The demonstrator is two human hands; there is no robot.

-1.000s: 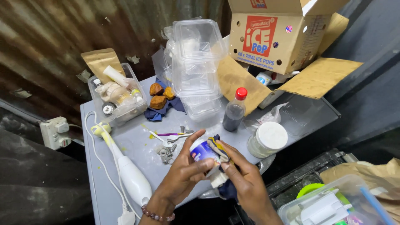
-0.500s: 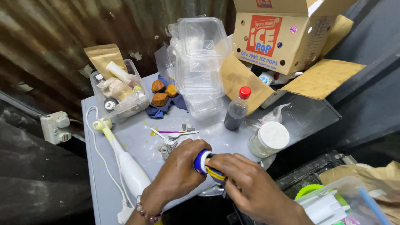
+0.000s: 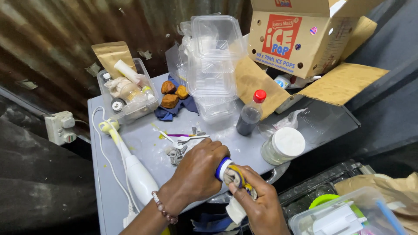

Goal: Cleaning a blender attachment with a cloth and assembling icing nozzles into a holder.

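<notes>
A small round container (image 3: 223, 167) with a blue rim is held low in the frame, at the near edge of the grey surface (image 3: 143, 150), above a metal bowl whose rim (image 3: 278, 170) shows just behind the hands. The container is wrapped by the left hand (image 3: 198, 172), whose fingers are closed around its body so that only the rim end shows. A cloth (image 3: 237, 178) is pressed against that rim end by the right hand (image 3: 259, 202); its fingers are bunched together and pinch the cloth. Most of the container is hidden, so its full shape cannot be told.

Orientation: the long axis is judged to lie nearly level, running from the left palm toward the right hand. The blue rim end points to the person's right and slightly down.

Hazards, as a judgement:
- The container is held on its side. If it is unsealed, its contents could be spilled past the cloth onto the surface or into the bowl.
- The work is done at the edge of the surface. A slip of the left-hand grip could let the container drop off the edge.
- A stick blender (image 3: 135, 172) lies just beside the left wrist, with its cord (image 3: 102, 150) trailing along the surface. It could be nudged or the cord snagged by the forearm.
- A dark bottle with a red cap (image 3: 251, 112) and a white-lidded jar (image 3: 284, 146) stand near the hands. Either could be knocked over by a wide elbow movement.
</notes>
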